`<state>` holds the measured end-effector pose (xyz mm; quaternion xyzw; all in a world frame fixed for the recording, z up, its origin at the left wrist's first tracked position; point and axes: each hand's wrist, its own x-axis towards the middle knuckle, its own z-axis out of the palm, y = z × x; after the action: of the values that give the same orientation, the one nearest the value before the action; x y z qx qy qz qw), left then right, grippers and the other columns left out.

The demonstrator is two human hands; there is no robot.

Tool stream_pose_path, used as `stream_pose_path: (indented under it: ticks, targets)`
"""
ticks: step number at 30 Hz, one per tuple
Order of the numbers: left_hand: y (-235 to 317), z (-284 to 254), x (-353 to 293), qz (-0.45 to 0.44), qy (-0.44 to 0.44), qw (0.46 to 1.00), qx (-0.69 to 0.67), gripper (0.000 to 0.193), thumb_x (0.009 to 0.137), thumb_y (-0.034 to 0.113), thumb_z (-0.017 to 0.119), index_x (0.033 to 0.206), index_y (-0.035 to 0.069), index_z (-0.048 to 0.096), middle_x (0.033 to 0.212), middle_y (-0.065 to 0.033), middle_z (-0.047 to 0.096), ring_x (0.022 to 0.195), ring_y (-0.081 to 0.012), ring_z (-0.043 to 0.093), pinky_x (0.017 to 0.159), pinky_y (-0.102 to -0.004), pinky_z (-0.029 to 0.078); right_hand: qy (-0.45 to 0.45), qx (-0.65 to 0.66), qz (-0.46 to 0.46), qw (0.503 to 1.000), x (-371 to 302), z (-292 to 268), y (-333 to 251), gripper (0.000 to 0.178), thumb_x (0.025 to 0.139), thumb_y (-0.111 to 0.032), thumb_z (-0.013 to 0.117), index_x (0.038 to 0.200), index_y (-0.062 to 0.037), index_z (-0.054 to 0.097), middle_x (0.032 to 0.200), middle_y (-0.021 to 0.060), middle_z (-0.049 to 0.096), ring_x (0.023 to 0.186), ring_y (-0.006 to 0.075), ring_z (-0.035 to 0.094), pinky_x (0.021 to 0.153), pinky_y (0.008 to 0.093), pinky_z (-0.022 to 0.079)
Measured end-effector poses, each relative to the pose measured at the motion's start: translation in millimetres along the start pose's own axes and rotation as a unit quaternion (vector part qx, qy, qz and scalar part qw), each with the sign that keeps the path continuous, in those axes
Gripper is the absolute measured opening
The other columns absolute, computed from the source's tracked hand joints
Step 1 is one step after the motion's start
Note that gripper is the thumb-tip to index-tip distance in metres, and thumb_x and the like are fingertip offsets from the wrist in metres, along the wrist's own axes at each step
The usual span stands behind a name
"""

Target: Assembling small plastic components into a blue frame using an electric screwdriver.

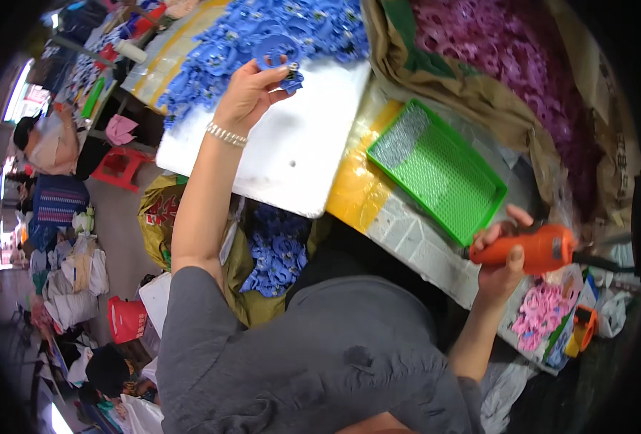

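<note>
My left hand point(251, 94) pinches a blue plastic part point(278, 48) with a round ring above the white board point(284, 145). A heap of similar blue plastic parts point(262, 22) covers the board's far end. My right hand point(501, 249) is wrapped round an orange electric screwdriver point(534, 248), whose cable leads off to the right. The tool's narrow end points left, close to the near corner of a green tray point(458, 181). Small silvery pieces point(401, 136), probably screws, lie in the tray's far left end.
A brown sack point(508, 94) full of purple-pink parts stands at the far right. Pink parts point(541, 311) lie near the right edge. Below the board, an open sack holds more blue parts point(275, 249). At left are a red stool point(121, 168) and other people point(52, 141).
</note>
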<state>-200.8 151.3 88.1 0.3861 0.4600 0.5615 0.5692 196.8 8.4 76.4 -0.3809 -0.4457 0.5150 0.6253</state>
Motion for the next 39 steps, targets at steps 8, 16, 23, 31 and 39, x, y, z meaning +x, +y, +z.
stream_pose_path:
  ticks: [8,16,23,31,39]
  targets:
    - [-67,60,-112,-0.129,-0.18,0.914,-0.341,0.036,0.087,0.012,0.044,0.122,0.002,0.043,0.127,-0.0311,0.041,0.094,-0.0342,0.06,0.066,-0.0319,0.055,-0.077,-0.126,-0.054,0.987,44,9,-26,0.041,0.08,-0.021,0.06,0.11,0.0052,0.049,0.099,0.0162,0.058,0.089,0.0248,0.061,0.08,0.0373,0.049]
    - [-121,118,-158,-0.273,-0.202,0.875,-0.344,0.041,0.083,0.007,0.053,0.122,0.005,0.04,0.112,-0.0225,0.055,0.079,-0.0292,0.065,0.066,-0.0328,0.056,-0.063,-0.019,-0.056,0.996,69,10,10,0.027,0.08,-0.016,0.054,0.095,0.006,0.053,0.083,0.0155,0.061,0.069,0.0235,0.063,0.065,0.0332,0.053]
    - [-130,139,-149,-0.266,-0.191,0.915,-0.234,0.035,0.082,0.01,0.06,0.114,0.002,0.048,0.104,-0.0083,0.057,0.084,-0.0212,0.063,0.068,-0.0289,0.052,-0.034,0.0,-0.041,0.999,86,11,37,0.031,0.08,-0.021,0.054,0.096,0.0043,0.051,0.077,0.0143,0.057,0.069,0.0232,0.057,0.066,0.0372,0.049]
    - [-133,147,-143,-0.264,-0.18,0.927,-0.196,0.037,0.079,0.006,0.064,0.112,0.002,0.049,0.099,-0.0069,0.058,0.083,-0.0197,0.063,0.068,-0.0282,0.052,-0.037,-0.002,-0.085,0.996,89,14,52,0.05,0.083,-0.044,0.053,0.097,0.0036,0.05,0.069,0.0085,0.053,0.06,0.0198,0.051,0.061,0.0344,0.045]
    - [-133,148,-142,-0.259,-0.166,0.933,-0.184,0.039,0.076,-0.001,0.065,0.112,0.002,0.049,0.098,-0.0064,0.059,0.082,-0.0183,0.064,0.067,-0.0264,0.054,-0.029,-0.003,-0.076,0.997,91,11,63,0.059,0.081,-0.055,0.052,0.095,0.0021,0.051,0.068,0.0074,0.053,0.06,0.0197,0.05,0.061,0.0346,0.043]
